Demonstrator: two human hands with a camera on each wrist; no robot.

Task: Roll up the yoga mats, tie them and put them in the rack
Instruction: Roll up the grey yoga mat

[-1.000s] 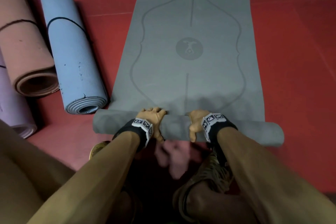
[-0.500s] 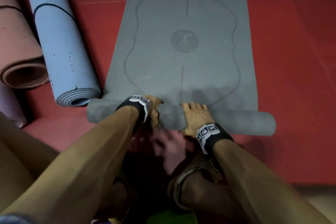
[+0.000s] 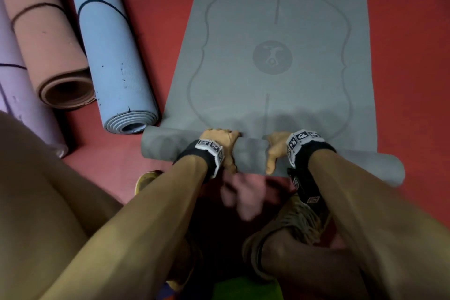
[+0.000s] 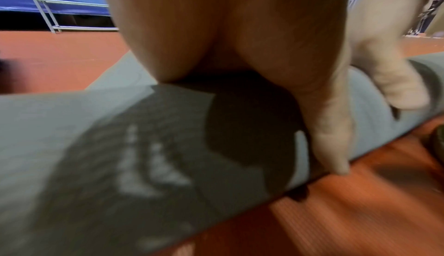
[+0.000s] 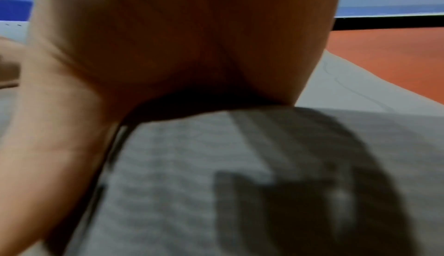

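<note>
A grey yoga mat [image 3: 280,75] lies flat on the red floor, its near end wound into a roll [image 3: 250,156] that runs left to right. My left hand [image 3: 225,147] grips the roll left of its middle, fingers curled over the far side and thumb on the near side. My right hand [image 3: 274,151] grips it just to the right in the same way. In the left wrist view my palm sits on the roll [image 4: 120,146] and the thumb [image 4: 331,146] reaches down its near face. The right wrist view shows the palm pressed on the roll [image 5: 216,165].
Three rolled, tied mats lie on the left: a blue one [image 3: 114,56] almost touching the roll's left end, a peach one [image 3: 48,44] and a lilac one [image 3: 22,105]. Red floor [image 3: 409,80] stretches to the right. A metal frame [image 4: 48,13] stands far off.
The right hand has gone from lying over the roll to gripping it with the wrist above. The roll has turned a little further up the mat.
</note>
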